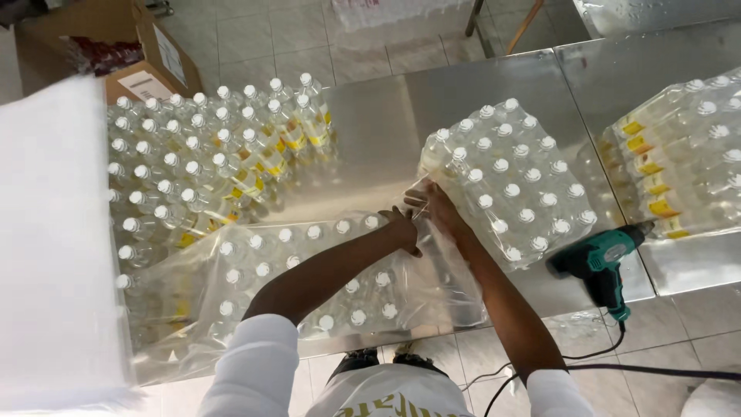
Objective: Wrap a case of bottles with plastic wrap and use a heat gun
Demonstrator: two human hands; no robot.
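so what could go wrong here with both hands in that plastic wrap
1. The left hand and right hand pull clear film over a bottle block; a hard tug might tear it or tip bottles.
2. The wrapped pack sits against the right hand and could get shoved.
3. The teal heat gun lies at the table edge, cord hanging; a snag may drop it.

At your twelve o'clock stand clear bottles (231,147) with white caps and yellow labels on the grey steel table (378,116), at three o'clock a teal-and-black heat gun (598,262), and at eleven a brown cardboard box (116,54).
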